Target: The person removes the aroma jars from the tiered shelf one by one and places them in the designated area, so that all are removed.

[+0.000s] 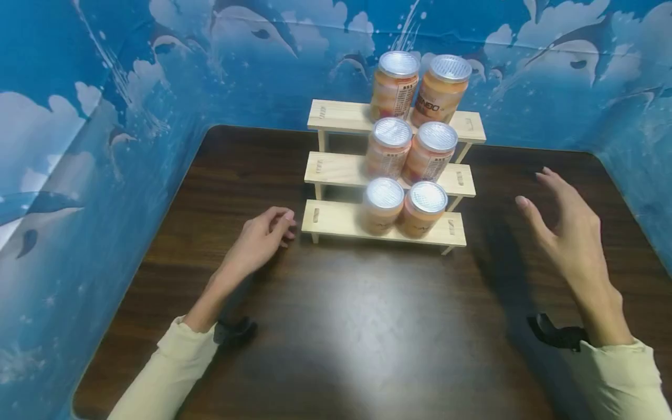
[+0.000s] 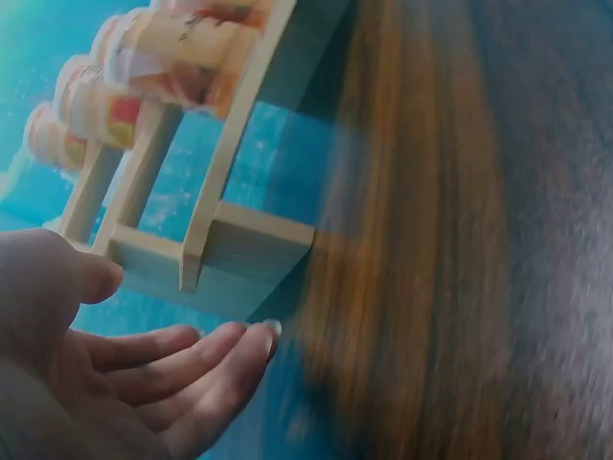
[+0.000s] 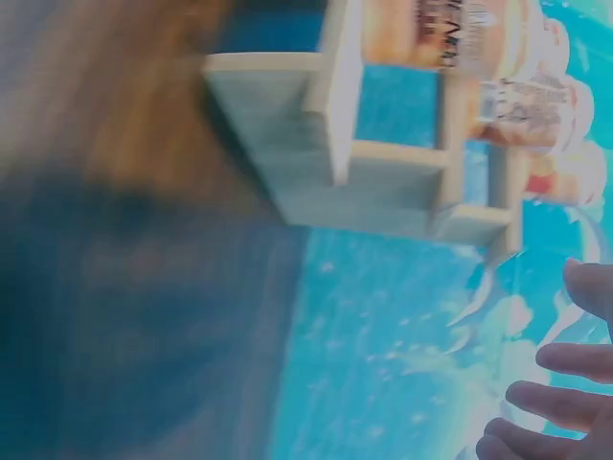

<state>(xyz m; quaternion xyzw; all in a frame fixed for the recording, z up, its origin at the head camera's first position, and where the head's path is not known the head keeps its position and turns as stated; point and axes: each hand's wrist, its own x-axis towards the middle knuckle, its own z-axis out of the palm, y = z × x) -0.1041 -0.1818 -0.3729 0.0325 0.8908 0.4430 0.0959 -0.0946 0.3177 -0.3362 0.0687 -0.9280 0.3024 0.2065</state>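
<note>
A three-step wooden rack (image 1: 336, 217) stands on the table, with two jars side by side on each step. The jars, such as the front left jar (image 1: 382, 213) and the top right jar (image 1: 438, 96), have silver lids and orange-toned contents. My left hand (image 1: 259, 240) is just left of the bottom step, fingers loosely bent, holding nothing. In the left wrist view its fingers (image 2: 215, 374) reach toward the rack's end. To the right of the rack, my right hand (image 1: 572, 233) hovers over the table with thumb and fingers spread and nothing in it.
The dark wood table (image 1: 336, 326) has rounded far corners. A blue cloth (image 1: 252, 76) printed with dolphins and clouds surrounds its back and sides. Black straps, such as the right wrist strap (image 1: 559, 335), sit at both wrists beside pale yellow sleeves.
</note>
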